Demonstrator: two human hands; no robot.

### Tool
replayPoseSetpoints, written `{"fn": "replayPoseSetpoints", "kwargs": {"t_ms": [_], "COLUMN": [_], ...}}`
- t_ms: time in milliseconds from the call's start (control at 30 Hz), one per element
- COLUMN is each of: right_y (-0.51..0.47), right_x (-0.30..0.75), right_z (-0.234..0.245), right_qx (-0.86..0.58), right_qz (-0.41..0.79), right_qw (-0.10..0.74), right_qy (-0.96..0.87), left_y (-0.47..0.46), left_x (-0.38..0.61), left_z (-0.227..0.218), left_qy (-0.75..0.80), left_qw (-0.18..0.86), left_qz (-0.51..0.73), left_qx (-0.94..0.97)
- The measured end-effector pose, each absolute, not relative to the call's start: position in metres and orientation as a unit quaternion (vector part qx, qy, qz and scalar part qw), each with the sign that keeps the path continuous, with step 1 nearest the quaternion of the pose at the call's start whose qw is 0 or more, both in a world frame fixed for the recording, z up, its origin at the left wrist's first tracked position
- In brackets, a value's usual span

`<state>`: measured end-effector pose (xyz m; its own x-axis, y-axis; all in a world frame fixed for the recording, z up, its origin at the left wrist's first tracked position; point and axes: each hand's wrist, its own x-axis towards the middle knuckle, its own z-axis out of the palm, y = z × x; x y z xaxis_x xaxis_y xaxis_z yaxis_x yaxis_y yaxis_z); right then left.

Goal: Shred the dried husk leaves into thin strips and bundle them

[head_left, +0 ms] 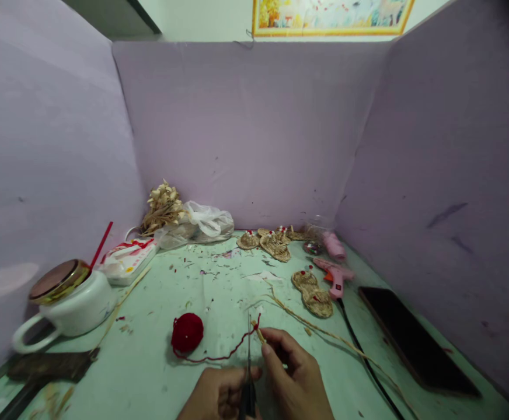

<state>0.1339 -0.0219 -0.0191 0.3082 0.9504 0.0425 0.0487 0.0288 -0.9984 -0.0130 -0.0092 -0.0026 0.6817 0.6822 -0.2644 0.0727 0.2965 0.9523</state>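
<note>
Scissors (248,392) with dark handles stand in my left hand (219,388), which is closed around them at the front of the table. Their thin blades point away from me, close to the red yarn (219,357). My right hand (296,370) pinches a short piece of straw cord (261,336) between thumb and forefinger. At its tip the yarn is looped or knotted, and a short tail sticks up. From there the strand runs left to a red yarn ball (187,332) lying on the table.
Right of my hands lie a long straw cord (320,328), a woven straw piece (311,293), a pink glue gun (335,277) and a black phone (416,338). Woven pieces (274,245) and a plastic bag (208,221) sit behind. A white mug (86,303) and hammer (53,366) are left.
</note>
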Motion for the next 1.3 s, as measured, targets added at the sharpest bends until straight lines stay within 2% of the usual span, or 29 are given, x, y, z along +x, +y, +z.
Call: {"fn": "replayPoseSetpoints", "kwargs": {"t_ms": [133, 367, 567, 733, 867, 1033, 1300], "right_y": [-0.025, -0.022, -0.024, -0.021, -0.016, -0.013, -0.013], "right_x": [0.128, 0.14, 0.138, 0.138, 0.14, 0.141, 0.14], "right_z": [-0.018, -0.019, -0.02, -0.024, -0.02, -0.013, -0.012], "right_qx": [-0.574, -0.566, -0.562, -0.51, -0.514, -0.522, -0.53], "right_qz": [0.389, 0.418, 0.423, 0.491, 0.56, 0.559, 0.547], "right_qw": [0.59, 0.543, 0.549, 0.583, 0.548, 0.558, 0.569], "right_qy": [-0.414, -0.458, -0.451, -0.399, -0.35, -0.322, -0.309], "left_y": [-0.01, -0.009, -0.012, -0.015, -0.016, -0.015, -0.015], "left_x": [-0.012, -0.013, -0.008, -0.005, -0.009, -0.011, -0.011], "left_z": [0.0, -0.008, -0.006, 0.0, -0.009, -0.022, -0.005], "left_qy": [0.336, 0.343, 0.37, 0.367, 0.373, 0.381, 0.372], "left_qw": [0.718, 0.731, 0.73, 0.735, 0.738, 0.731, 0.72], "left_qz": [0.208, 0.203, 0.218, 0.201, 0.176, 0.18, 0.163], "left_qx": [0.573, 0.554, 0.532, 0.534, 0.535, 0.537, 0.562]}}
